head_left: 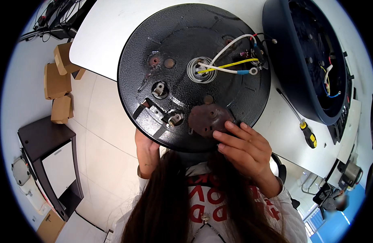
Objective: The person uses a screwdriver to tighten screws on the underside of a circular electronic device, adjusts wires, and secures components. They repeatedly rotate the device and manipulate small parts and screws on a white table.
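At the desk's (pixel 101 36) near edge, the black disc (pixel 179 96) is overhanging toward the wearer. Left hand (pixel 147 148) is reaching beneath it, grip hidden, cannot tell; right hand (pixel 246 150) is resting unclenched, touching the brown patch (pixel 203 118).

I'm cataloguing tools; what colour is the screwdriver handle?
The screwdriver handle is yellow and black; head view.

White counter (pixel 98 38): spread beyond the right hand's fingers (pixel 236 141) and to their right, with a rounded corner off to their left.
Dark blue shell (pixel 287 73): stood beyond and right of the fingers, open side turned away from them.
Yellow-and-black screwdriver (pixel 301 122): lay right of the fingers, near the shell.
Dark bit (pixel 325 145): lay farther right, beside the screwdriver's handle.
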{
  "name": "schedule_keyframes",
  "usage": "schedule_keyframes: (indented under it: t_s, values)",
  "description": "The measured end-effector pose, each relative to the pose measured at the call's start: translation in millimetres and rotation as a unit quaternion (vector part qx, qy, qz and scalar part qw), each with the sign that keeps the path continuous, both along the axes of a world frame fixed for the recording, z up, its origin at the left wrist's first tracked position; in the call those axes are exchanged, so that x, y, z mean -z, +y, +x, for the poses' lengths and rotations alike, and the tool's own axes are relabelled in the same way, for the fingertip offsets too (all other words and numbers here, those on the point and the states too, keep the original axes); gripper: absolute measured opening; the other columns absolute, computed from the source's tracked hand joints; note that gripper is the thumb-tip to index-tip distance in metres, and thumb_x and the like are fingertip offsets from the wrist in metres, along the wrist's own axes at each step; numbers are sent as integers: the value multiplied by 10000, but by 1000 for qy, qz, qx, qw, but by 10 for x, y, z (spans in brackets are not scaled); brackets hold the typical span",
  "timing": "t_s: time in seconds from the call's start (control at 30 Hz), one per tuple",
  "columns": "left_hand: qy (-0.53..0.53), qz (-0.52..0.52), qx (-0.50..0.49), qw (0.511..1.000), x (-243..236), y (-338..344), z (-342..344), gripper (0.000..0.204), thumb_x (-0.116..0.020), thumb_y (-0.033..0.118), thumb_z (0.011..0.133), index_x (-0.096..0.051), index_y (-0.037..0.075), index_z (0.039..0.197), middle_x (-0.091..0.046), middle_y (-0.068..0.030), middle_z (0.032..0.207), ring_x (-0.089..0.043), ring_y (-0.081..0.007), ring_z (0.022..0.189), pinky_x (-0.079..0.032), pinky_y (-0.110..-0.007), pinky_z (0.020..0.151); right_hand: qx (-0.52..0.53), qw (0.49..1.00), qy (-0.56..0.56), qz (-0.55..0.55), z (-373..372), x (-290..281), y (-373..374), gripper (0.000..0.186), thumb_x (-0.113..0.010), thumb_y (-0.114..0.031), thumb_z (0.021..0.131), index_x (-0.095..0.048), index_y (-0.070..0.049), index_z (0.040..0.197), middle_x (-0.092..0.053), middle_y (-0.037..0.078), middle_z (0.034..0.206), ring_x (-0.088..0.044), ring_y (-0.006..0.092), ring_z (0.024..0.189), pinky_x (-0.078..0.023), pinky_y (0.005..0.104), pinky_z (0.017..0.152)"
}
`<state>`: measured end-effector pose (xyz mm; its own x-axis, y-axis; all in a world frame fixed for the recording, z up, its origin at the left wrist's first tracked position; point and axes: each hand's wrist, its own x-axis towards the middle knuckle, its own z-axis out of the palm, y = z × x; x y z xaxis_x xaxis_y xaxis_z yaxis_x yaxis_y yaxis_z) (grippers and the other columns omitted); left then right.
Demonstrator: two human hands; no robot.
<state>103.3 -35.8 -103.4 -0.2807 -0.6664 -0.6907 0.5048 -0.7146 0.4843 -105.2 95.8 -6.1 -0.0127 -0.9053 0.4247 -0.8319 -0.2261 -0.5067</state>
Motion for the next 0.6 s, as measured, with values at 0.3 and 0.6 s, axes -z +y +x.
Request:
schedule_keyframes:
  t_s: [0.3,0.6]
  values:
    - [-53,-34,-14,998,-139,54,-60,286,-495,147,918,-532,-15,1150,-627,-109,1025,-624,-216,881,-526,-334,736,-24,999,-1,-46,107,-51,63,104,-609,-105,811,-640,-111,910,-683,22,1036,-634,221,1006,-443,320,880]
    - [-29,-227,56,972,25,166,72,274,-503,126,897,-533,-26,1123,-612,-100,1041,-593,-216,926,-490,-322,780,148,984,-75,-60,-4,68,216,300,-731,-4,676,-588,-74,931,-684,93,984,-629,254,897,-481,329,742]
